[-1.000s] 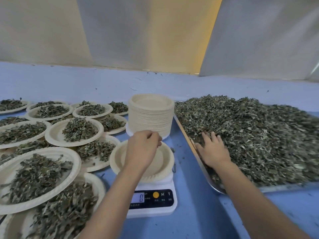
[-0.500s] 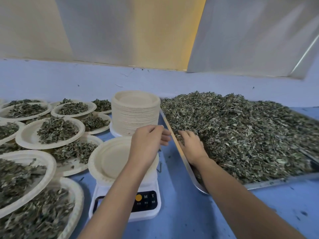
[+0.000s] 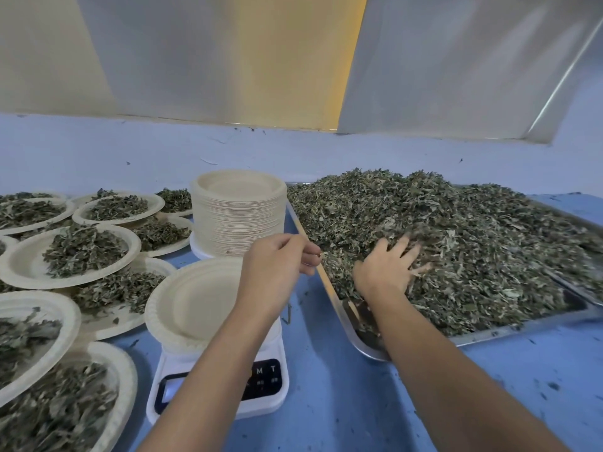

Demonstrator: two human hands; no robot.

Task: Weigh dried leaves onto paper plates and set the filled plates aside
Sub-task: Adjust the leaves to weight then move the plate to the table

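Likely the scooping step: the right hand (image 3: 388,267), grip wide, presses into the dried leaves (image 3: 463,243) in the tray (image 3: 360,337) at centre right, while the left hand (image 3: 277,265) hovers curled — whether it pinches anything I cannot tell — so next, carry 1 handful to the empty plate (image 3: 192,301) on the scale (image 3: 261,409).

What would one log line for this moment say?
step: scooping | right hand: spread in dried leaves | left hand: curled by empty plate on scale

Centre: empty round paper plate (image 3: 192,301) on white digital scale (image 3: 274,407). Behind it: tall stack of paper plates (image 3: 236,220). Left: leaf-filled paper plates (image 3: 75,252), some overlapping. Right: metal tray (image 3: 365,347) holding heaped dried leaves (image 3: 456,249).
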